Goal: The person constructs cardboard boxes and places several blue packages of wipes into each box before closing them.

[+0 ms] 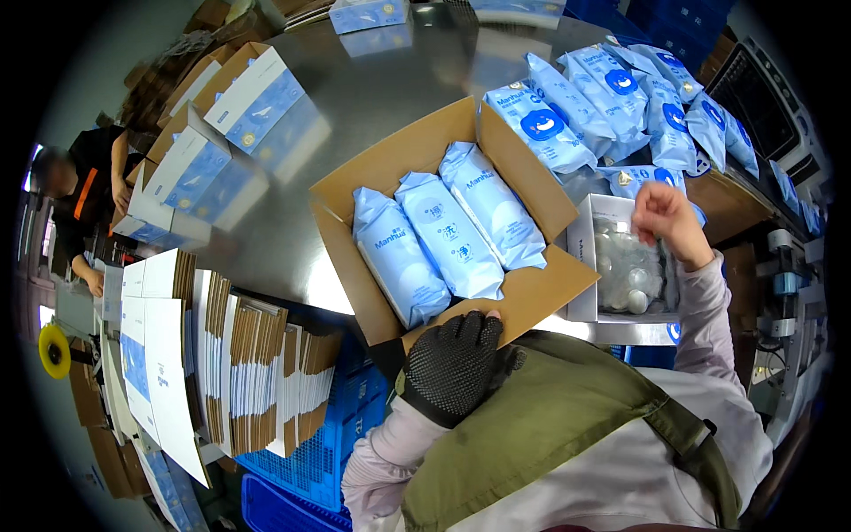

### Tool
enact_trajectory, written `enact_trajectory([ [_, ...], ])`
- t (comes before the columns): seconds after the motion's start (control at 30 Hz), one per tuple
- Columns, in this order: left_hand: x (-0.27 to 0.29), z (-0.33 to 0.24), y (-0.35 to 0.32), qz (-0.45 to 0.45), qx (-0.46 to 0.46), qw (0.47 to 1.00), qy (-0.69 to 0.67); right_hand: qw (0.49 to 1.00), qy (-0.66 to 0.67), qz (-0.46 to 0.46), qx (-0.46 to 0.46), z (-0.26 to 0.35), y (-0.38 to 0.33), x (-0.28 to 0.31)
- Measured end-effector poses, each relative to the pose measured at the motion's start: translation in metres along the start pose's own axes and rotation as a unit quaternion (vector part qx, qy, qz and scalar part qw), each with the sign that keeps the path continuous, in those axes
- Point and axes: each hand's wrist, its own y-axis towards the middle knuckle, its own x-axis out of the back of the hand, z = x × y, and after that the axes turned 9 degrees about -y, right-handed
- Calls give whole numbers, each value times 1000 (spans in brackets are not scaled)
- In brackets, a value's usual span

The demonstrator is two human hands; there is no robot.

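My left hand (454, 368), in a black dotted glove with bare fingertips, grips the near flap of an open cardboard box (551, 297). Inside the box, three light-blue soft packs (452, 235) lie side by side. My right hand (667, 223) is bare and raised over a small white box (581, 266), its fingers curled together in a pinch. Whatever may be between those fingertips is too small to make out. Clear round plastic pieces (634, 270) and a clear bag fill that white box.
Many light-blue packs (612, 97) are piled at the back right. White-and-blue cartons (253, 97) stand open along the left of the metal table (381, 89). Flattened cartons (253, 355) are stacked on blue crates (310, 461) at my left. Another person (84, 195) works at the far left.
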Motion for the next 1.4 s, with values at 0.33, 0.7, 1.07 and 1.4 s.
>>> enact_trajectory([
  [0.33,47,63,-10,-88,20,975,201,954,-224,140,143,-3,30,-93],
  [0.7,184,261,-197,-199,568,764,232,967,-71,-18,245,63,239,-372],
  [1.07,213,51,-175,-680,266,621,287,911,21,155,381,139,279,-287],
  [1.4,136,137,-65,-524,125,667,-515,934,180,-100,290,137,263,-112],
])
